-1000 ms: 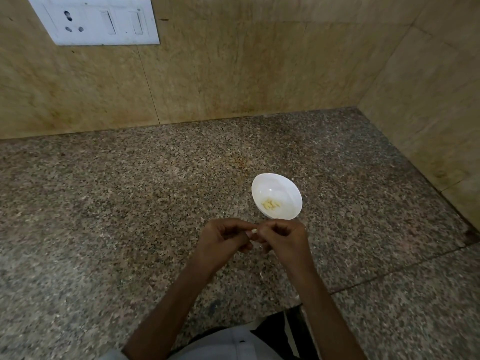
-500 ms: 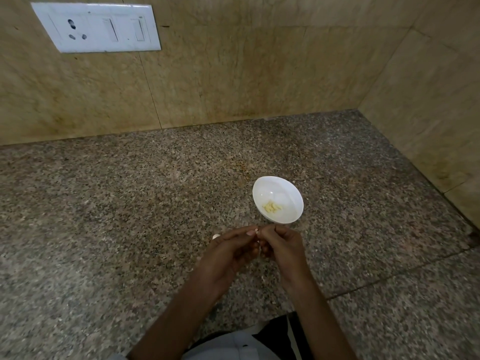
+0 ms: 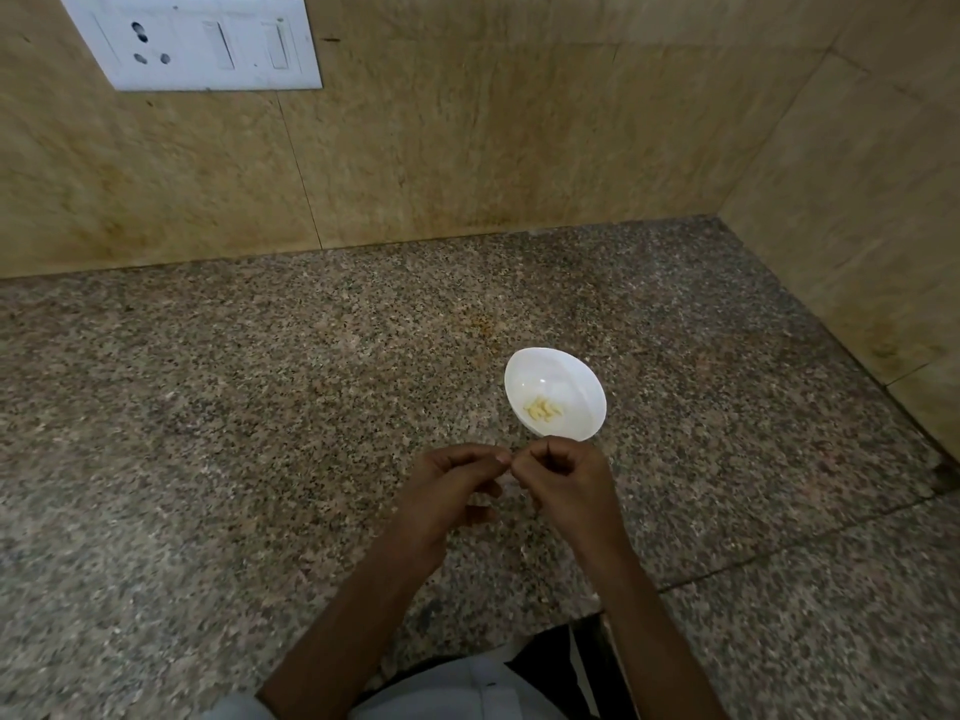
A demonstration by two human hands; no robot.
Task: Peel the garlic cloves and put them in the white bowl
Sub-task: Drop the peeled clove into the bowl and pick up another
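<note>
Our left hand (image 3: 447, 485) and right hand (image 3: 566, 480) meet fingertip to fingertip, fingers curled, just short of the white bowl (image 3: 563, 370) holding peeled cloves (image 3: 543, 409); whether they pinch anything, we cannot tell.

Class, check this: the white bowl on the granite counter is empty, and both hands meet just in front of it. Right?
One error: the head view shows peeled garlic cloves in the white bowl, so it is not empty. It does stand on the granite counter, with the left hand and right hand meeting in front.
</note>
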